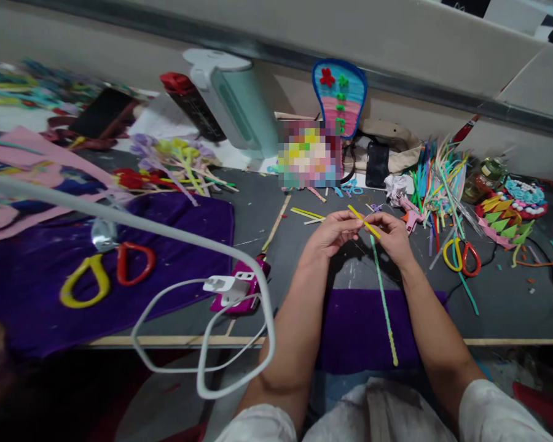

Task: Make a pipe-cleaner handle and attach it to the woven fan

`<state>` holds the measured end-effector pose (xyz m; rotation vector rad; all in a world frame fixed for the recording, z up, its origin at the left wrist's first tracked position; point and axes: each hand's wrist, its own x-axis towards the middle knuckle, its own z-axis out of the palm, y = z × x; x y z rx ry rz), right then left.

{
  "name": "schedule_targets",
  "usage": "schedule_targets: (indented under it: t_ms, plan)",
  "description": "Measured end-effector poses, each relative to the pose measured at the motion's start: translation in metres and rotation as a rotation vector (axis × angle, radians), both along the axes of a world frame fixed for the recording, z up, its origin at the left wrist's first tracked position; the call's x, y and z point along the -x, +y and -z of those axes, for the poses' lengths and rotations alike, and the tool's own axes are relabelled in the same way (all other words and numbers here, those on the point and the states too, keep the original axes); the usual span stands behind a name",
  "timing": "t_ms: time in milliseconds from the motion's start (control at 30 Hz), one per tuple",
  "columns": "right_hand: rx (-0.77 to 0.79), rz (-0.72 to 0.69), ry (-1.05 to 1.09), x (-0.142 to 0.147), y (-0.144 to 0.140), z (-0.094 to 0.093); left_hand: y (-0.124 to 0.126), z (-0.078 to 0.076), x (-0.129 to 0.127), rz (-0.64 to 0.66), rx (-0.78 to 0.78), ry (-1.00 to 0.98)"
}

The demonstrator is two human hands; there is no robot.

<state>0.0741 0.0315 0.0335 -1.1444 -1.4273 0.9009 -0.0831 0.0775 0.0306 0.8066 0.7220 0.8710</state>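
Observation:
My left hand (pixel 338 232) and my right hand (pixel 391 233) meet above the dark table, both with fingers pinched. Between their fingertips is a short yellow pipe cleaner (pixel 372 229), slanting down to the right. From just under it hangs a long mint-green pipe cleaner (pixel 381 282) with a yellowish lower end, reaching over a purple cloth (pixel 359 331). Fingers hide where the two meet, so I cannot tell if they are joined. Beside my left hand, loose yellow strips (pixel 306 213) lie on the table.
Red-and-yellow scissors (pixel 461 255) and a pipe-cleaner bundle (pixel 440 178) lie right. Left are a purple power strip (pixel 242 288) with a looping white cable (pixel 166 227) and larger scissors (pixel 108 270). A pale-green pitcher (pixel 244 104) and a decorated panel (pixel 340 98) stand behind.

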Motion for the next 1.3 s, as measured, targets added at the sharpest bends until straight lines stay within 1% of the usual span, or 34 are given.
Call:
schedule_targets:
  t_ms: [100, 233, 400, 500, 600, 667, 767, 900, 1067, 1167, 1300]
  plan:
    - [-0.134, 0.071, -0.117, 0.001, -0.001, -0.001, -0.002, -0.002, 0.000, -0.007, -0.013, 0.014]
    - [-0.262, 0.106, -0.209, 0.002, -0.003, 0.000, -0.003, -0.004, 0.000, -0.014, -0.040, 0.035]
    - [-0.377, 0.148, -0.287, 0.002, -0.004, 0.004, -0.006, -0.004, -0.001, -0.041, -0.112, 0.073]
    - [-0.410, 0.191, -0.339, 0.003, -0.005, 0.005, -0.007, -0.005, -0.002, -0.060, -0.165, 0.095]
    - [-0.377, 0.217, -0.335, 0.005, -0.005, 0.006, -0.008, -0.006, -0.002, -0.064, -0.196, 0.096]
    - [-0.323, 0.229, -0.267, 0.006, -0.005, 0.007, -0.008, -0.006, -0.002, -0.058, -0.197, 0.085]
    - [-0.195, 0.230, -0.113, 0.007, -0.002, 0.006, -0.008, -0.007, -0.001, -0.035, -0.180, 0.069]
    - [-0.045, 0.132, 0.079, 0.003, 0.000, 0.002, -0.009, -0.006, -0.001, 0.002, -0.155, 0.066]
    - [0.136, 0.004, 0.199, 0.001, 0.000, -0.001, -0.009, -0.004, -0.002, 0.045, -0.193, 0.099]
    - [0.159, 0.020, 0.242, 0.004, 0.000, 0.000, -0.010, -0.005, -0.005, 0.021, -0.260, 0.136]
    - [0.087, 0.109, 0.310, 0.010, 0.000, 0.003, -0.012, -0.006, -0.011, -0.012, -0.296, 0.180]
